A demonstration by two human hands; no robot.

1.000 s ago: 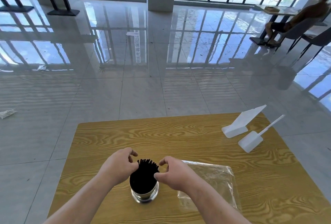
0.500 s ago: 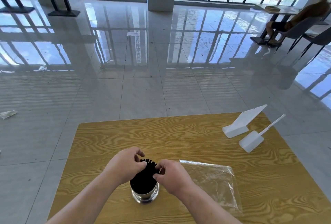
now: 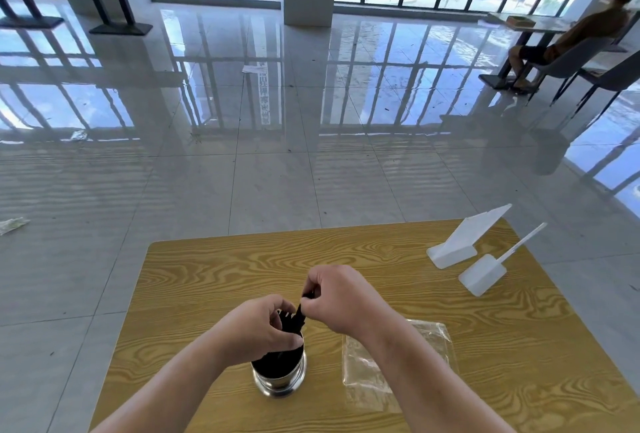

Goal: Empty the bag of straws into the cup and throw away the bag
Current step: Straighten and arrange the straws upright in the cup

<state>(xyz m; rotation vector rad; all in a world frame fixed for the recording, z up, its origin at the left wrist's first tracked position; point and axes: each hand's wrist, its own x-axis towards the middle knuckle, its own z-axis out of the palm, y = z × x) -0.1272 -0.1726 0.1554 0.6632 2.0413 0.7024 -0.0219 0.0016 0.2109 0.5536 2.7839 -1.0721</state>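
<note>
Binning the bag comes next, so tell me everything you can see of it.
The bag is clear, thin, crinkled plastic and looks empty. It lies flat on the wooden table, just right of the metal cup; its opening is not discernible. The right arm crosses over its middle, hiding part; whether they touch is unclear.

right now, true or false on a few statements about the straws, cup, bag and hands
The straws stand in the cup. True.
The right hand holds the bag. False: it pinches straws; the bag lies on the table, right of the cup.
The left hand curls round the straws. True.
The scoop is in the cup. False: it lies at the table's far right.
</note>
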